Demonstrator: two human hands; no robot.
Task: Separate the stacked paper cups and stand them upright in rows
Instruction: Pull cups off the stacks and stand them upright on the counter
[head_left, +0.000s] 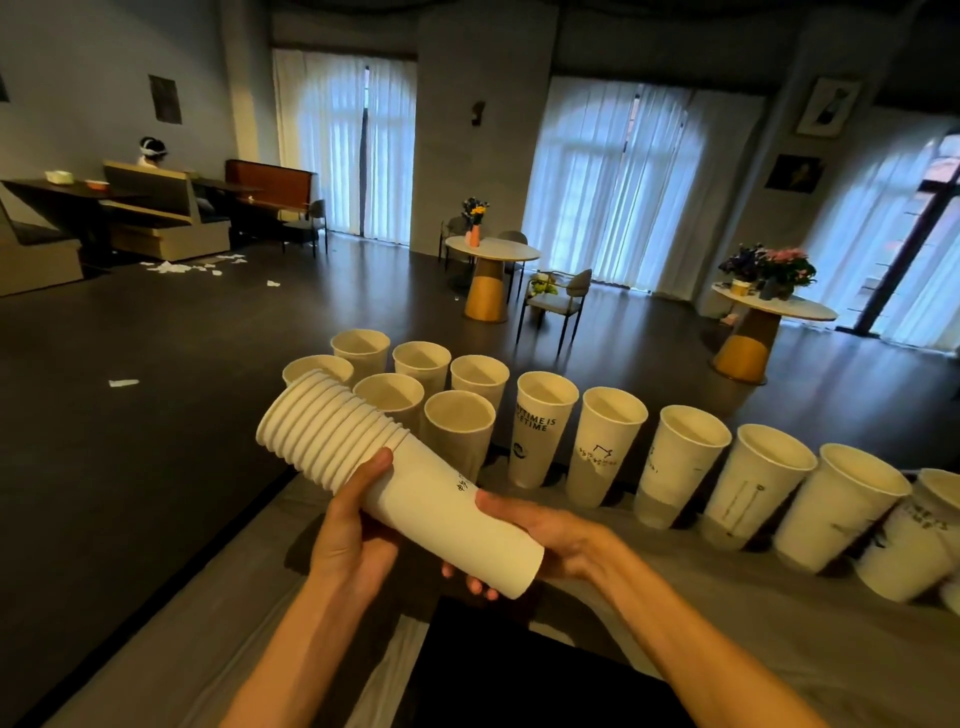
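Observation:
A stack of white paper cups (405, 478) lies tilted in front of me, its rims pointing up and to the left. My left hand (353, 530) grips the stack just below the bunched rims, thumb on top. My right hand (550, 535) cradles the bottom end of the stack from the right. Beyond the stack, several single cups stand upright: a cluster (421, 384) at the back left and a row (675, 467) running to the right along the table's far edge.
The grey cloth-covered table (675, 597) has its left edge near my left arm, with dark floor beyond. A black flat object (519, 665) lies between my forearms. Round tables with flowers (491, 254) and chairs stand farther back.

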